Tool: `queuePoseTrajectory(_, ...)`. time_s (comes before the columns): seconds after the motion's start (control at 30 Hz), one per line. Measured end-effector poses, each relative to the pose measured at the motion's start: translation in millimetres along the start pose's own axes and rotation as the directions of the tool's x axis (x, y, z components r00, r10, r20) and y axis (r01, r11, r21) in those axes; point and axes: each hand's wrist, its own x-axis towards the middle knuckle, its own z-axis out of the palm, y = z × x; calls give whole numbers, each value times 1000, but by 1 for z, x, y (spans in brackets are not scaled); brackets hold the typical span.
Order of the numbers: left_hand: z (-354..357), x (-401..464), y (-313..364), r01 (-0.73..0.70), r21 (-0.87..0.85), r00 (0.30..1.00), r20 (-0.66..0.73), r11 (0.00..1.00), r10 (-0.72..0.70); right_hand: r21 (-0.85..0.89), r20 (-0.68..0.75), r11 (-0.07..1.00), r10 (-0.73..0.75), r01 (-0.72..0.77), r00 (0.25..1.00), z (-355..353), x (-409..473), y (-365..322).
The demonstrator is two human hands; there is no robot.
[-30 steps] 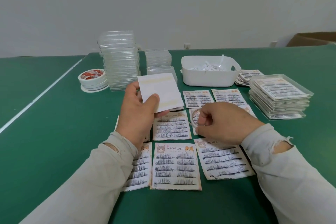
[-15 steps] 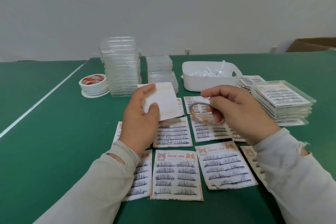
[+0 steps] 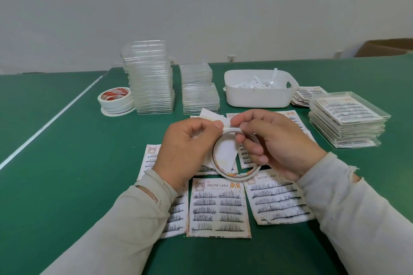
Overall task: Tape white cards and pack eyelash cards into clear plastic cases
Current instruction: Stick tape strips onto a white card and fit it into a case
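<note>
Both forearms, in pale sleeves, reach forward and converge over the tabletop. The left hand shows its back, fingers curled, thumb and forefinger pinched together (tips nearly meeting those of the other hand). The right hand mirrors it, fingers curled inward, wrist raised.

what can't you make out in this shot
Head view only:
- White card: mostly hidden behind the left hand and the tape roll.
- Tape end: the fingertips of both hands meet over it, the right hand included, so whether any is peeled is unclear.
- Bin: its wall hides most of the scraps.
- Packed cases: print too small to read.
</note>
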Motion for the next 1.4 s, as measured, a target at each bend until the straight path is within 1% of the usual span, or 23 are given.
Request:
queuePoseTrajectory(0.1,0,2,-3,14,10,999,-42,1000,-13,-94,4,995,-39,39,999,0,-1,1)
queuePoseTrajectory(0.17,0,3,-3,9,8,998,-68,1000,-8,-187,6,979,-76,75,997,0,-2,1)
queuePoseTrajectory(0.27,-2,4,-4,-5,9,995,-98,1000,6,-364,15,926,-103,102,995,-2,-3,1)
queuePoseTrajectory(0.33,-2,5,-5,-11,14,995,-101,1000,12,-436,23,893,-114,112,993,-3,-4,1)
queuePoseTrajectory(0.43,-3,3,-6,-5,8,998,-69,1000,6,-427,13,896,-126,119,992,-4,-5,-1)
queuePoseTrajectory(0.57,-6,3,-9,-24,76,999,-37,997,27,-399,-46,907,-163,131,986,-15,-5,-11)
queuePoseTrajectory(0.7,-5,2,-10,-9,-39,1000,29,999,10,-365,21,906,-222,214,975,-19,-7,-14)
queuePoseTrajectory(0.8,-2,0,-13,37,-56,995,98,998,-31,-409,94,871,-256,272,962,-11,-4,-7)
queuePoseTrajectory(0.87,0,1,-16,67,-88,992,117,994,-57,-462,118,837,-269,292,956,-6,-2,-2)
queuePoseTrajectory(0.93,1,1,-15,85,-104,989,127,991,-72,-479,131,824,-272,301,953,-4,0,1)
queuePoseTrajectory(1.03,1,1,-15,93,-117,987,140,989,-76,-481,124,829,-259,286,958,-3,1,2)
queuePoseTrajectory(1.23,4,-1,-13,92,-107,981,180,990,-71,-556,108,777,-285,296,952,-2,2,2)
queuePoseTrajectory(1.4,4,-1,-14,100,-101,978,195,990,-79,-574,99,766,-286,289,953,-1,1,0)
